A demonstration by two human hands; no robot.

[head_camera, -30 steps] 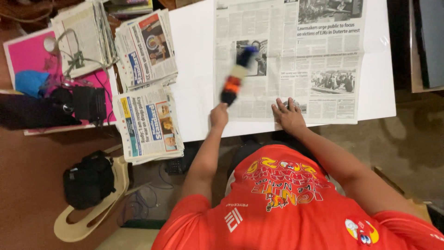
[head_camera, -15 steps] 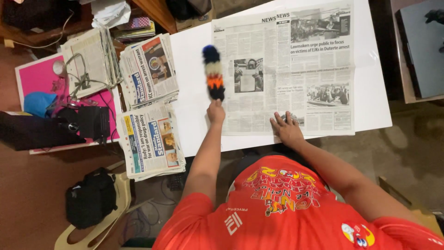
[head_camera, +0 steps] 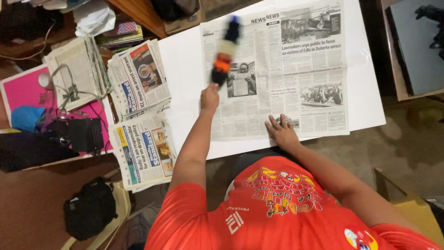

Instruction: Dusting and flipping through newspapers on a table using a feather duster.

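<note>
An open newspaper (head_camera: 296,69) lies spread on a white tabletop (head_camera: 185,65). My left hand (head_camera: 210,97) is shut on the handle of a fluffy duster (head_camera: 225,50) banded in black, orange, white and blue. The duster is blurred and points away from me over the paper's left column. My right hand (head_camera: 281,131) lies flat with fingers spread on the paper's near edge, holding nothing. My red shirt (head_camera: 277,208) fills the bottom of the view.
Folded newspaper stacks (head_camera: 138,78) (head_camera: 144,150) (head_camera: 76,71) lie left of the table. Further left are a pink board (head_camera: 23,88), a blue cloth (head_camera: 25,118) and a black box with cables (head_camera: 83,134). A black bag (head_camera: 90,208) sits on a chair. A cardboard box (head_camera: 409,206) stands at the lower right.
The duster has swept across the paper's left part: it leaned right, then stood left of the paper's edge, and now points up over the left column. My right hand stays put.
</note>
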